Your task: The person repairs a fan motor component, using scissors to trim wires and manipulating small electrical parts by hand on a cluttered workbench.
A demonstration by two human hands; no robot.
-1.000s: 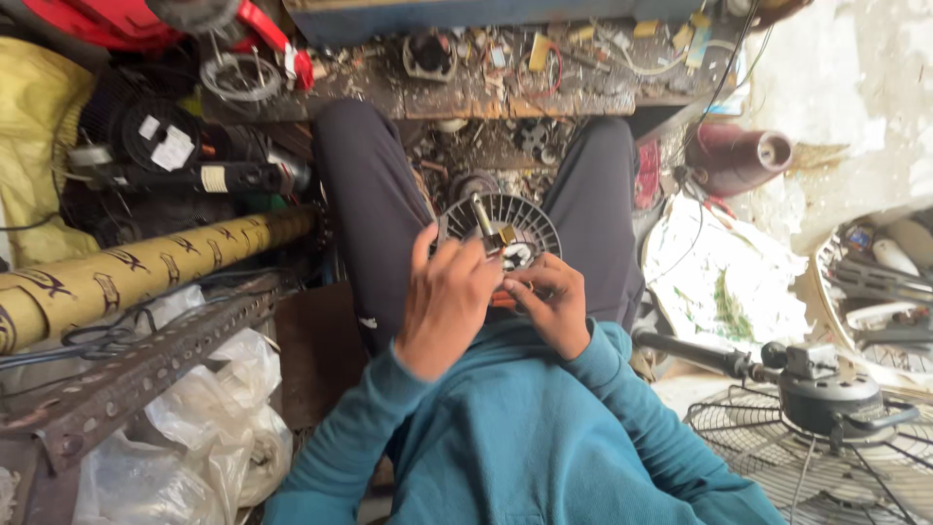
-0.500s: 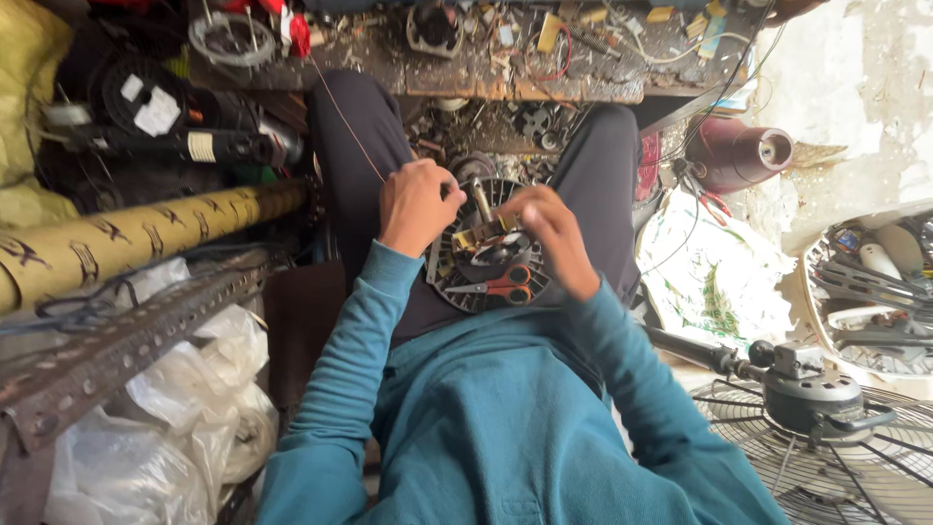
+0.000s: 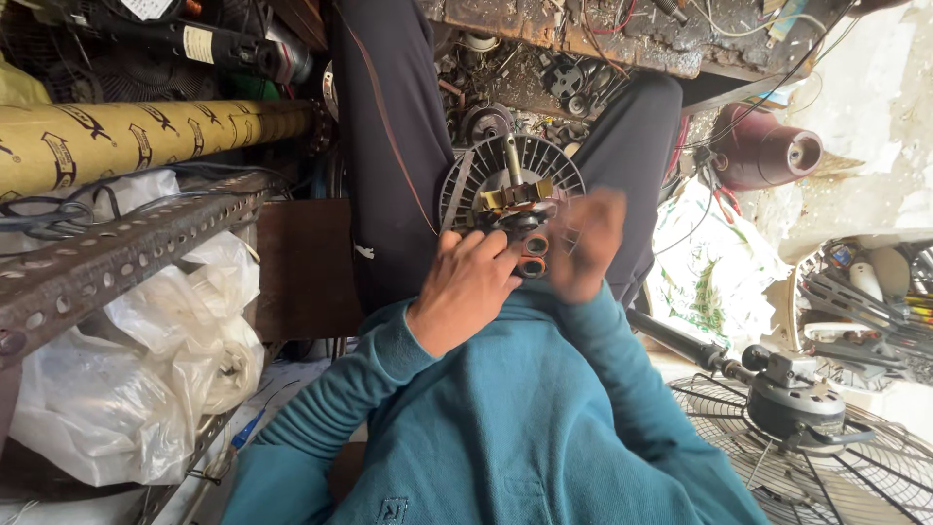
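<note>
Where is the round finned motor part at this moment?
In the head view, the finned motor part rests on the person's lap, centre frame, between the dark trouser legs, just above the left hand.

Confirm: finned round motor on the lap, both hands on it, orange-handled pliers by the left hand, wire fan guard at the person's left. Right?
Not quite. The wire fan guard lies at the person's right, not the left, as the head view shows. The rest holds: the finned round motor sits on the lap, the left hand and blurred right hand are on it, orange-handled pliers by the left hand.
</note>
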